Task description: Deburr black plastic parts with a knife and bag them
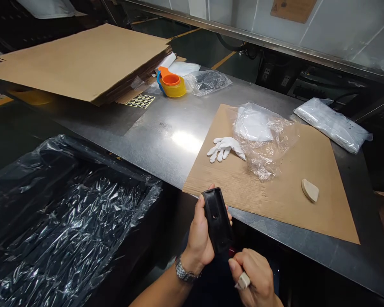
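Observation:
My left hand (200, 232) is wrapped round a black, hollow rectangular part (218, 224), held tilted just off the table's front edge. The part has raised walls and a small hole in its floor. Below and to its right, my right hand (257, 275) is closed on a small off-white piece (243, 281), of which only the end shows; its kind cannot be made out. Beyond my hands lies a sheet of cardboard (291, 204), bearing a white glove (225, 149), a crumpled clear plastic bag (262, 157) and a beige wedge-shaped block (310, 190).
On the metal table (156, 140) stand a yellow tape roll in an orange dispenser (173, 85), a sticker sheet (141, 101) and a stack of cardboard (92, 59). A wrapped plastic packet (333, 123) lies at right. A bin lined with black plastic (70, 230) is at left.

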Demonstrator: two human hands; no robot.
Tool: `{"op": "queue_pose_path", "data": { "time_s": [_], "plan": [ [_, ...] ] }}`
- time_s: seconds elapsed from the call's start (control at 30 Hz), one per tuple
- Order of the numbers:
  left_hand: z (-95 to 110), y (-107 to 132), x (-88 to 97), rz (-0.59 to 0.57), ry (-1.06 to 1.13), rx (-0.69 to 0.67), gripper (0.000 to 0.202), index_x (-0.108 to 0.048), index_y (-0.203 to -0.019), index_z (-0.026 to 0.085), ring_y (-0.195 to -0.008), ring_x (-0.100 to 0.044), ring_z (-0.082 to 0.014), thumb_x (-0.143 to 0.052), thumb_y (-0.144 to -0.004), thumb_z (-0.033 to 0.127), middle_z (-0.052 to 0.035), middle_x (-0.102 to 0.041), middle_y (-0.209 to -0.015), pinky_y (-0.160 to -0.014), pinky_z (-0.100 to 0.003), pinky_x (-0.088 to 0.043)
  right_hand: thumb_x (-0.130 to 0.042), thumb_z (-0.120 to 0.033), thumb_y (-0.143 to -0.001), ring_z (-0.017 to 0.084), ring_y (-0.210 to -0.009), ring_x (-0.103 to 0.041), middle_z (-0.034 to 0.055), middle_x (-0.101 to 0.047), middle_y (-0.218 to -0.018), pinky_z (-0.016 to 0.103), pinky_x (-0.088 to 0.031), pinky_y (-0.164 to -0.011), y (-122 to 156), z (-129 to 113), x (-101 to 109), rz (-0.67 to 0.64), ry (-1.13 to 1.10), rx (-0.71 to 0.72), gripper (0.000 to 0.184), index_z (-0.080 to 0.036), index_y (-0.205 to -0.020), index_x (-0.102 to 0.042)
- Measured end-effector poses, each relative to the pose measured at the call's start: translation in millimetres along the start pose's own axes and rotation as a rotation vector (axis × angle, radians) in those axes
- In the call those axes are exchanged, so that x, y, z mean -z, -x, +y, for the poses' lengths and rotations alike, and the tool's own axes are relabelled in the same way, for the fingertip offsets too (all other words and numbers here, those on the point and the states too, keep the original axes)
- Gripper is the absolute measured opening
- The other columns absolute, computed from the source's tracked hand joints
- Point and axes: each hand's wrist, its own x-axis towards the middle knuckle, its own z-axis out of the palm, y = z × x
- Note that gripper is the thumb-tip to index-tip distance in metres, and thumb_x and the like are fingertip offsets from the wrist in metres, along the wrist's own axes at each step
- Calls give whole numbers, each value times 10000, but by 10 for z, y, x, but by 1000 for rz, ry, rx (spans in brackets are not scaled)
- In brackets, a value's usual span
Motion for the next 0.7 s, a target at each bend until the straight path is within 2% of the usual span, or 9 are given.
{"op": "queue_pose_path", "data": {
  "time_s": [0.1, 0.17, 0.2, 0.27, 0.37, 0.5, 0.7],
  "plan": [
    [8, 3, 19, -25, 10, 14, 481, -447, -1282, 288, -556, -577, -131, -417, -854, 506, -8, -583, -689, -531, -244, -493, -421, -319, -924, 70, -435, -415, -45, -426, -513, 189, -316, -429, 46, 69, 99, -127, -25, -203, 322, -185, -635, -472],
    [4, 7, 36, -30, 4, -8, 487, -425, -1299, 312, -566, -577, -133, -412, -854, 511, -8, -588, -697, -544, -252, -494, -391, -444, -919, 79, -438, -439, -50, -453, -540, 181, -344, -419, 68, 85, 174, -226, -46, -359, 323, -197, -743, -499],
    [2, 10, 41, -31, -2, -26, 489, -418, -1304, 322, -570, -576, -133, -411, -854, 513, -9, -591, -700, -548, -253, -493, -346, -463, -929, 86, -443, -455, -49, -472, -554, 183, -359, -420, 74, 80, 210, -260, -53, -421, 326, -204, -812, -504],
    [2, 20, 45, -33, -12, -58, 490, -413, -1307, 334, -579, -575, -134, -411, -853, 517, -9, -593, -701, -552, -253, -489, -261, -397, -959, 99, -479, -495, -37, -513, -593, 194, -388, -454, 80, 56, 271, -272, -9, -466, 312, -214, -877, -499],
    [8, 40, 36, -37, -16, -81, 498, -407, -1314, 341, -583, -570, -134, -413, -850, 522, -10, -594, -708, -547, -249, -481, -282, -280, -957, 108, -537, -519, -12, -538, -639, 212, -387, -498, 91, 22, 329, -263, 209, -363, 284, -205, -865, -540],
    [10, 57, 18, -36, -14, -101, 513, -406, -1321, 333, -584, -566, -133, -409, -847, 530, -15, -595, -712, -554, -247, -475, -339, -291, -949, 110, -522, -494, 0, -539, -643, 236, -350, -495, 115, 34, 357, -253, 475, -157, 282, -173, -984, -593],
    [9, 77, -2, -28, -44, -117, 502, -429, -1304, 327, -595, -573, -145, -407, -845, 530, -24, -605, -720, -557, -257, -473, -332, -294, -959, 102, -493, -460, -10, -519, -599, 251, -306, -495, 107, 44, 350, -225, 532, -89, 312, -161, -916, -611]
  ]
}}
